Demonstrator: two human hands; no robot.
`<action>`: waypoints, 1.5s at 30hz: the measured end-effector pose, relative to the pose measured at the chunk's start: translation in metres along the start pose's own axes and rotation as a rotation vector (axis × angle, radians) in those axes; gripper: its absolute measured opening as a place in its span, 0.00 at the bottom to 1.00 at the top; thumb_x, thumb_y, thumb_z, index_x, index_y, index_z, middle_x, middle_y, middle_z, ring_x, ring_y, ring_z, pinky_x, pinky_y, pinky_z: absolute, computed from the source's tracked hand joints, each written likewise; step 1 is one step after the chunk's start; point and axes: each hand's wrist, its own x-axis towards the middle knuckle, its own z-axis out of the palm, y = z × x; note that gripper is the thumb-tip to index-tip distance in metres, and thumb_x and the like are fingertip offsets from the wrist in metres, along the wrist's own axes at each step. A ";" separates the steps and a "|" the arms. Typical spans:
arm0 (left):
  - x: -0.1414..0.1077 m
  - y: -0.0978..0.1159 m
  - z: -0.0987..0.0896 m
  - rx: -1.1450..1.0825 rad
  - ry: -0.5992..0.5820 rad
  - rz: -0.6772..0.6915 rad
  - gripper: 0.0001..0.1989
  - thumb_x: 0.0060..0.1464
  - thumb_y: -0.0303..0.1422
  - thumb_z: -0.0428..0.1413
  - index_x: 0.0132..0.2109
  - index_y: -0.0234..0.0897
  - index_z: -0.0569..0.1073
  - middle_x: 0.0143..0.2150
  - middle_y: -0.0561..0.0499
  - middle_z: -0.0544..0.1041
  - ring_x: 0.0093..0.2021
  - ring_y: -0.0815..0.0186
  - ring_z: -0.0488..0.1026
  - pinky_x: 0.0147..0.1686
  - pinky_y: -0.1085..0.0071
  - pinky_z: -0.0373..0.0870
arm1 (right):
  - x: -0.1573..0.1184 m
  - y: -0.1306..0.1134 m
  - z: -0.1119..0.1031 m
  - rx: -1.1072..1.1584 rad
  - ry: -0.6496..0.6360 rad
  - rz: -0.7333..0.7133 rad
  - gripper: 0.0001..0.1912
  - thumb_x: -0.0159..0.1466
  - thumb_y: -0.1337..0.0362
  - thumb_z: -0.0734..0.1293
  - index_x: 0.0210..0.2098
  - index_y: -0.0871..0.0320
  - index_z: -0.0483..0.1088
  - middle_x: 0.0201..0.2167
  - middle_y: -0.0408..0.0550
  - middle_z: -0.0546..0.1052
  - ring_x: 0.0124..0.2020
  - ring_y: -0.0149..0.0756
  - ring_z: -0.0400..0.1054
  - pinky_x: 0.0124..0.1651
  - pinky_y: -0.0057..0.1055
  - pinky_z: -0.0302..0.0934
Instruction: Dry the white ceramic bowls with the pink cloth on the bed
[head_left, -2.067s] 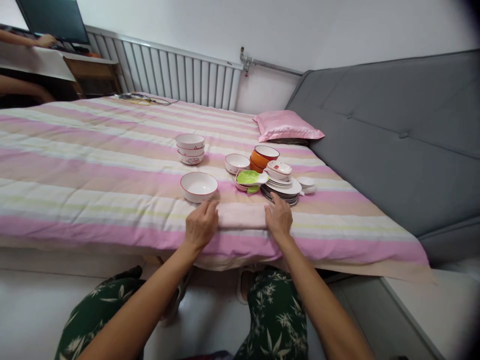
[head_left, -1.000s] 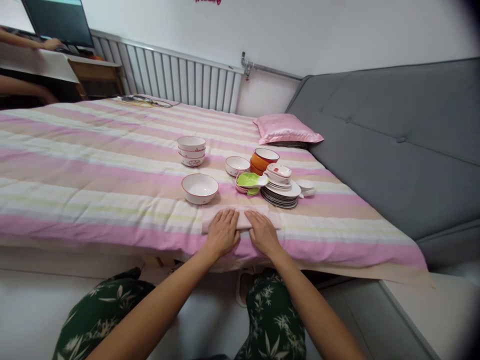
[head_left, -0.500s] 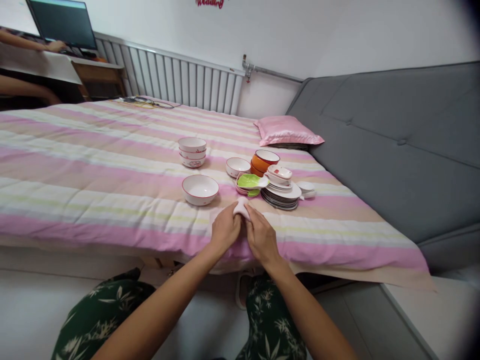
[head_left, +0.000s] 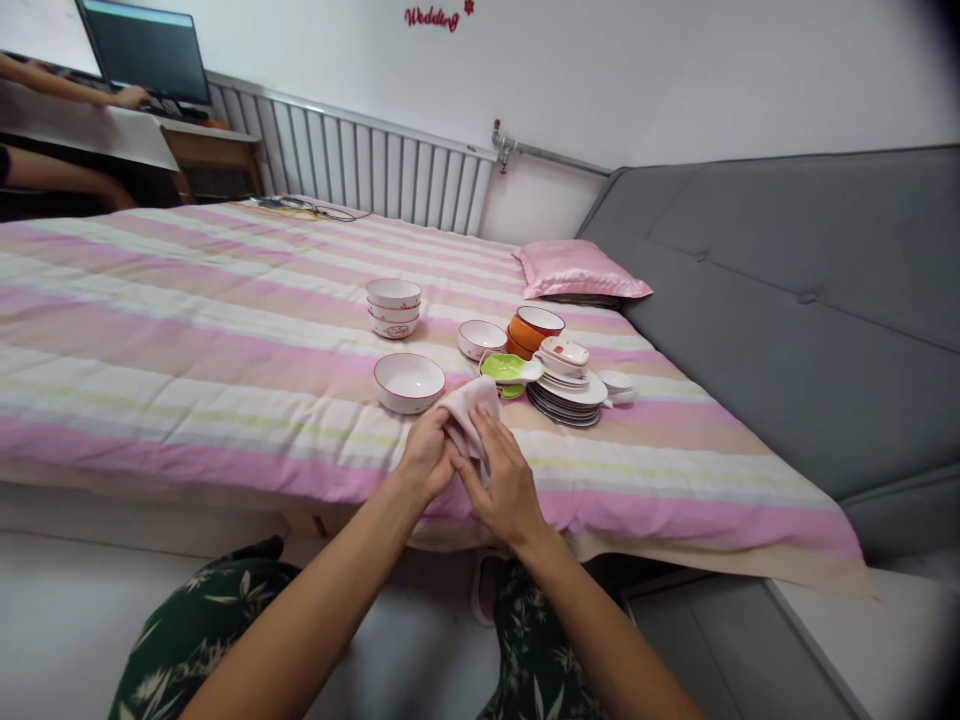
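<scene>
A pale pink cloth [head_left: 466, 408] is held between both hands above the near edge of the bed. My left hand [head_left: 429, 452] grips its left side, and my right hand [head_left: 504, 475] has its fingers closed over the right side. Whether anything lies inside the cloth is hidden. Just beyond my left hand sits a white bowl with a red rim [head_left: 409, 380]. Past the cloth are a green leaf-shaped dish [head_left: 510, 369] and a smaller white bowl [head_left: 481, 340]. A pile of plates [head_left: 566, 403] stands to the right, small white dishes on top.
Three stacked white bowls [head_left: 394, 308] stand farther back, and orange bowls [head_left: 535, 327] beside the plates. White spoons [head_left: 619, 386] lie to their right. A pink pillow [head_left: 581, 270] rests by the grey headboard [head_left: 795, 300]. Another person's hand [head_left: 131, 97] is at the desk, far left.
The cloth, bunched up before, is now spread wider and raised toward the bowls. My left hand has shifted left and turned palm-up; my right hand's fingers now lie over the cloth.
</scene>
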 end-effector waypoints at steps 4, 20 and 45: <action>-0.004 0.004 -0.004 -0.007 -0.060 -0.082 0.08 0.46 0.25 0.52 0.34 0.32 0.74 0.29 0.50 0.77 0.34 0.66 0.75 0.38 0.71 0.72 | 0.003 -0.002 0.003 0.057 0.018 0.053 0.29 0.63 0.61 0.63 0.62 0.58 0.57 0.60 0.55 0.65 0.63 0.45 0.56 0.62 0.46 0.55; -0.003 0.023 -0.017 -0.176 0.071 -0.169 0.07 0.53 0.25 0.49 0.32 0.33 0.72 0.30 0.50 0.76 0.34 0.67 0.74 0.43 0.69 0.70 | 0.011 0.006 0.006 0.188 -0.089 0.074 0.38 0.53 0.61 0.71 0.61 0.58 0.58 0.60 0.56 0.65 0.60 0.47 0.59 0.60 0.46 0.58; 0.052 0.068 -0.105 0.455 0.392 -0.310 0.26 0.43 0.49 0.59 0.40 0.31 0.67 0.29 0.44 0.74 0.30 0.59 0.76 0.33 0.67 0.73 | 0.097 0.036 0.039 0.389 0.185 0.416 0.24 0.51 0.72 0.56 0.46 0.59 0.70 0.41 0.49 0.76 0.46 0.39 0.69 0.51 0.39 0.63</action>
